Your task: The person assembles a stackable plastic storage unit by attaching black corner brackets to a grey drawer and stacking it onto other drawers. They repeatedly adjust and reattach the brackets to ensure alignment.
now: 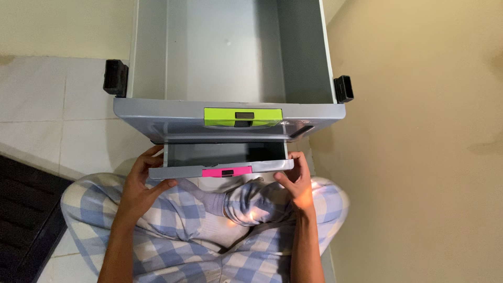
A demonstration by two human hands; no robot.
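1. Gripping the small grey plastic drawer with the pink handle (222, 166) at both front corners, we hold it part-way out of the unit, just above our lap and near the middle of the scene.
2. Our left hand (140, 181) is closed around the drawer's left front corner, with the fingers curled over the top edge and the thumb under the front.
3. Our right hand (297, 178) clasps the right front corner in the same way, fingers on the outer side and thumb against the front panel.
4. Inside, the drawer looks dark, and we cannot tell whether it holds anything.
5. Just beyond it, the larger grey plastic drawer with the lime-green handle (230, 118) stands pulled out too, its pale inside showing farther off.
6. Two black caster wheels (116, 77) stick out at the left and right sides of the unit.
7. Below the drawers lie our legs in blue-and-white checked trousers (209, 236).
8. White floor tiles (52, 105) spread to the left, a dark mat (26, 220) lies at the near left, and a beige wall (419, 157) fills the right.
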